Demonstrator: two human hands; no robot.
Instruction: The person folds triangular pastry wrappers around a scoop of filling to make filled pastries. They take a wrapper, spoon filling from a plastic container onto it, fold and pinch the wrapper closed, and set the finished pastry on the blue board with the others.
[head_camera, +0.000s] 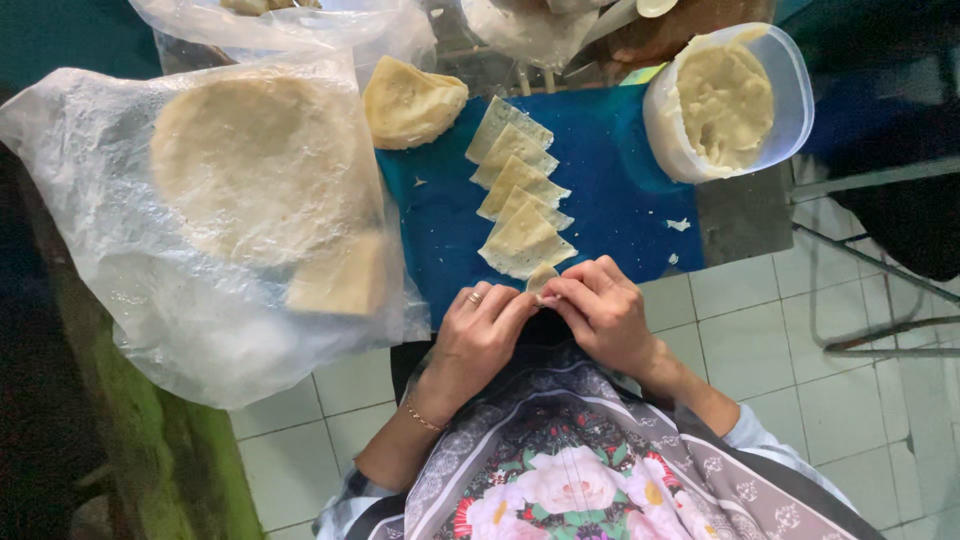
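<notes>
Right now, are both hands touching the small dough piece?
Touching. The head view shows the left hand and right hand pinching the small dough piece between their fingertips, no gap visible.

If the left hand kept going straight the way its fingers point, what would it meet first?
The left hand points up and right at the small dough piece both hands pinch; beyond that it would probably meet the right hand's fingers, then the nearest cut wrapper on the blue mat.

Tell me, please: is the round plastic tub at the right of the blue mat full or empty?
Nearly full. The plastic tub has no lid on, and pale, mashed-looking filling reaches close to its rim.
</notes>
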